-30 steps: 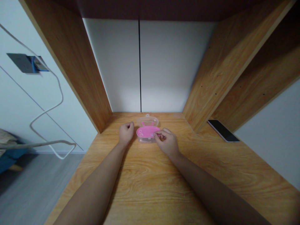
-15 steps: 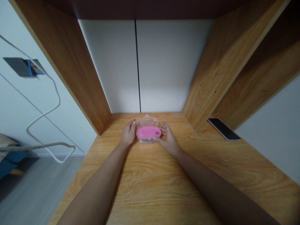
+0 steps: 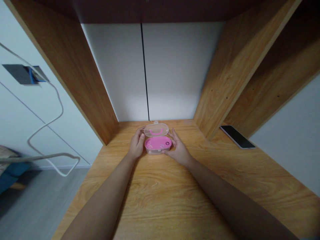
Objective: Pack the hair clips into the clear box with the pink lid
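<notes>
An oval clear plastic storage box (image 3: pixel 155 152) stands on the table, with a pink tray (image 3: pixel 158 143) marked with light patterns filling its top. Behind it the clear lid (image 3: pixel 152 126) is raised, its pink handle (image 3: pixel 156 132) showing through. My left hand (image 3: pixel 136 144) is at the lid's left edge, fingers curled toward its back and thumb at the near side. My right hand (image 3: pixel 180 150) wraps the box's right end, thumb at the front near the clasp and fingers at the back. Contact at the left fingertips is partly hidden.
A phone (image 3: pixel 237 137) lies at the right, beyond an upright wooden panel (image 3: pixel 225 83). Another panel (image 3: pixel 82 73) rises at the left, with a white back wall (image 3: pixel 172 73) between them. A pale cable (image 3: pixel 60 100) hangs at the left.
The lid has tilted so its face and pink handle show more fully. My left fingers have shifted onto its edge, and my right thumb has slid down to the box's front.
</notes>
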Tool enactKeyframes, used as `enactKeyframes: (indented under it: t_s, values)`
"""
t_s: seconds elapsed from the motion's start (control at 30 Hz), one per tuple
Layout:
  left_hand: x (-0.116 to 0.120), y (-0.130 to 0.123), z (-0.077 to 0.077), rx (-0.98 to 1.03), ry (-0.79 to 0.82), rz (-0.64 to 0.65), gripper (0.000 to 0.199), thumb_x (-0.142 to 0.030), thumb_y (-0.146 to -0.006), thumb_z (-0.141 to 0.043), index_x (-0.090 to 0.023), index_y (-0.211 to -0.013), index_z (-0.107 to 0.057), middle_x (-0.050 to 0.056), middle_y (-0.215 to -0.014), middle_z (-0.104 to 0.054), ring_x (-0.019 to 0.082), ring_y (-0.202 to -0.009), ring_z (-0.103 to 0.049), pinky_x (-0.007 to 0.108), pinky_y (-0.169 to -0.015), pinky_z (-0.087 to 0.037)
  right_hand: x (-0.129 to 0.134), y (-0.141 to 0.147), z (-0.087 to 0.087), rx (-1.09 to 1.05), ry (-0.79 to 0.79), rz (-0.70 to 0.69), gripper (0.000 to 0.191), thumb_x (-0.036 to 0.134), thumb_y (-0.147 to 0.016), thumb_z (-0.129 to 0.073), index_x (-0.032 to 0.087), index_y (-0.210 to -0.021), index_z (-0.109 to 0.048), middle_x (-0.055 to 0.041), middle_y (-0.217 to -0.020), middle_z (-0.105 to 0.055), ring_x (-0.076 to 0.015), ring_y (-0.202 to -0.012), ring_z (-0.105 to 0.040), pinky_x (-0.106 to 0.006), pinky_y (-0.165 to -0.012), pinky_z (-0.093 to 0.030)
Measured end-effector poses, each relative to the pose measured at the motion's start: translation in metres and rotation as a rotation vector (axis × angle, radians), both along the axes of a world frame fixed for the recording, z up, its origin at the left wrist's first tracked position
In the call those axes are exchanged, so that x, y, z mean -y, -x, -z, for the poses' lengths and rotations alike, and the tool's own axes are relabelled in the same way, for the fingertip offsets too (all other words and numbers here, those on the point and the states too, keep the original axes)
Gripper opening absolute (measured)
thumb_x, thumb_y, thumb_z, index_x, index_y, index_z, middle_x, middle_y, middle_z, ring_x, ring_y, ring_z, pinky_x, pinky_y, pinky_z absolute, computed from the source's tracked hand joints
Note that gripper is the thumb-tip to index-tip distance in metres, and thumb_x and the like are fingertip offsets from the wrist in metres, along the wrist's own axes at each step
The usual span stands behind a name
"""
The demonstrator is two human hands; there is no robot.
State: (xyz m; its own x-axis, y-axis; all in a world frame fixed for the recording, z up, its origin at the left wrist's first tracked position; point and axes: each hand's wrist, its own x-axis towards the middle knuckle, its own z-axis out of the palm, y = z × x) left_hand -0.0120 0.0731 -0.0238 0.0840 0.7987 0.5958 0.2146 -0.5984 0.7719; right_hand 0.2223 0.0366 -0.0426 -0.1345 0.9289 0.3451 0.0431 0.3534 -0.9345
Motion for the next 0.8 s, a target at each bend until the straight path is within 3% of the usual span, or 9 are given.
enactKeyframes:
  t_s: [0.17, 0.43, 0.53, 0.67, 0.8]
  values:
    - [0.003, -0.003, -0.001, 0.016, -0.093, 0.035, 0.054, -0.058, -0.101, -0.039, -0.018, -0.136, -0.050, 0.015, -0.130, -0.064, 0.028, -0.121, -0.061, 0.043, -0.102, -0.046, 0.005, 0.001, -0.010, -0.045, 0.013, -0.026, 0.135, 0.022, -0.063, -0.091, 0.038, -0.161, 0.000, -0.0156, -0.165, -0.024, -0.0251, -0.120, -0.065, -0.043, -0.102, -0.054]
    - [0.013, -0.006, -0.007, -0.119, -0.242, -0.022, 0.057, -0.064, -0.097, -0.037, -0.017, -0.128, -0.049, 0.015, -0.116, -0.063, 0.026, -0.102, -0.063, 0.040, -0.087, -0.049, 0.009, 0.003, -0.021, -0.080, 0.020, 0.034, 0.128, 0.019, -0.061, -0.089, 0.042, -0.160, -0.011, -0.0096, -0.157, -0.034, -0.0214, -0.109, -0.068, -0.038, -0.096, -0.058]
    - [0.017, -0.008, -0.012, -0.202, -0.274, 0.002, 0.052, -0.061, -0.097, -0.040, -0.017, -0.123, -0.052, 0.013, -0.111, -0.063, 0.025, -0.100, -0.061, 0.040, -0.088, -0.048, 0.007, 0.002, -0.020, -0.063, -0.030, 0.030, 0.111, 0.019, -0.065, -0.087, 0.038, -0.156, -0.027, -0.0085, -0.148, -0.040, -0.0217, -0.111, -0.066, -0.039, -0.098, -0.057]
    - [0.020, -0.010, -0.019, -0.319, -0.296, 0.027, 0.050, -0.057, -0.092, -0.051, -0.017, -0.122, -0.056, 0.013, -0.113, -0.060, 0.028, -0.106, -0.059, 0.042, -0.094, -0.048, 0.004, 0.000, -0.014, 0.061, -0.148, 0.068, 0.071, 0.019, -0.069, -0.085, 0.033, -0.134, -0.060, -0.0066, -0.137, -0.044, -0.0264, -0.129, -0.055, -0.042, -0.107, -0.051]
    - [0.020, -0.013, -0.022, -0.431, -0.289, 0.045, 0.068, -0.064, -0.081, -0.066, -0.019, -0.130, -0.059, 0.013, -0.116, -0.055, 0.030, -0.112, -0.056, 0.045, -0.098, -0.048, 0.001, -0.002, -0.009, 0.107, -0.200, 0.096, 0.053, 0.019, -0.073, -0.082, 0.032, -0.122, -0.068, -0.0060, -0.131, -0.046, -0.0260, -0.132, -0.051, -0.042, -0.107, -0.051]
